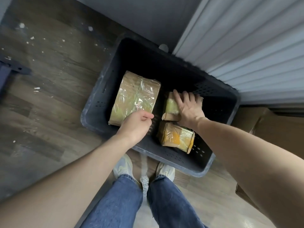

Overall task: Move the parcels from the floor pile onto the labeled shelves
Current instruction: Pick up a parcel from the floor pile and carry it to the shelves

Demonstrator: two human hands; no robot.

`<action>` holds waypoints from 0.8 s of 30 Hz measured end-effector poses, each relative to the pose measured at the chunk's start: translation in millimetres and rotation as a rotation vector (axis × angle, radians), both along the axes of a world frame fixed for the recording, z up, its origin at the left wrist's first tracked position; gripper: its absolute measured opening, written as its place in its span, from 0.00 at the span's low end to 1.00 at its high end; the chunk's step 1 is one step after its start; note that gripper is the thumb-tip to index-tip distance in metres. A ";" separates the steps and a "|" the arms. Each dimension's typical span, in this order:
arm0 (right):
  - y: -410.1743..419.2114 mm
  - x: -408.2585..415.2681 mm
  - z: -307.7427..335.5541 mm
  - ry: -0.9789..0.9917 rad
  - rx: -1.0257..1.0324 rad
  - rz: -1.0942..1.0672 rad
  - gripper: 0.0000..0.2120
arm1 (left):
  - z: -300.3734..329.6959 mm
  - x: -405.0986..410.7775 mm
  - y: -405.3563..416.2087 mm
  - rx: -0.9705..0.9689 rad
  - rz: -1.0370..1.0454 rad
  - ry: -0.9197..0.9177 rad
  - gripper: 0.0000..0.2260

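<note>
While both arms reach down into the dark crate (pixel 218 96), three parcels lie on its floor; no shelves are in view. Risks noted largest thing to smallest.

Crate: it sits on the floor just beyond my shoes (pixel 144 168), near rim close to my toes. If I pull upward against a wall or step forward, I judge it could slide or trip me.

Large parcel (pixel 134 97), left side of the crate: wrapped in glossy film. My left hand (pixel 136 125) hovers over its near right corner, fingers loosely curled, grip holding nothing. Film looks slick; a one-handed corner pinch would likely slip or tear the wrap.

Orange-marked parcel (pixel 176 137), near right: untouched, lying just beside my right wrist. Lifting the arm carelessly could knock it over.

Small parcel (pixel 171 106), far right: my right hand (pixel 189 106) lies flat on top, fingers spread, grip wide, pressing and not yet closed round it. Its cardboard flaps look loose at the near end; grabbing there may open it. Whether the fingertips hook the far edge, I cannot tell.
</note>
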State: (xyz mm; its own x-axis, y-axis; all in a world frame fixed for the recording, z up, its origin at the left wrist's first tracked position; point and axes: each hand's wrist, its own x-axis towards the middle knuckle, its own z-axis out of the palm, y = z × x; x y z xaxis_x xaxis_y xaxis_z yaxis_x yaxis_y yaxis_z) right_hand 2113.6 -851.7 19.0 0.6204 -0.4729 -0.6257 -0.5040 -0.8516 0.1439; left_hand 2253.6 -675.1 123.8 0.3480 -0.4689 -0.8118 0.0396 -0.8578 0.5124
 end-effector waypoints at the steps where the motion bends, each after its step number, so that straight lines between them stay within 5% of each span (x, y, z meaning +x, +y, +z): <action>1: 0.7 -2.0 11.1 -0.033 -0.014 -0.015 0.65 | 4.7 -0.9 3.8 0.012 -0.003 -0.006 0.12; 5: 7.2 -15.9 75.1 -0.290 0.036 -0.341 0.67 | 43.6 -14.0 19.5 0.020 0.005 -0.025 0.13; 9: 29.3 -34.4 161.0 -0.623 0.294 -0.999 0.62 | 108.7 -25.1 30.3 0.013 0.087 -0.041 0.16; 13: 62.2 -44.5 272.3 -0.871 0.689 -1.511 0.43 | 202.3 -21.0 24.8 -0.075 0.173 -0.125 0.25; 19: 78.3 -33.0 436.0 -0.946 1.129 -1.504 0.19 | 375.4 11.9 19.2 -0.258 0.369 -0.345 0.28; 24: 65.5 -10.4 562.8 -1.095 1.186 -1.194 0.25 | 499.0 16.6 38.9 -0.528 0.537 -0.392 0.19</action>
State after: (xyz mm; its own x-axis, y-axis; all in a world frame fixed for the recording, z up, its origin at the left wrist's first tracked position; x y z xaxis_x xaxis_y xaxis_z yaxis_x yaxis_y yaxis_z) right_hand 2103.2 -786.2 581.9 0.6299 -0.5722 -0.5252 -0.2487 0.4920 -0.8343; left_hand 2270.2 -636.2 622.8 0.8422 -0.4430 -0.3072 0.1091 -0.4179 0.9019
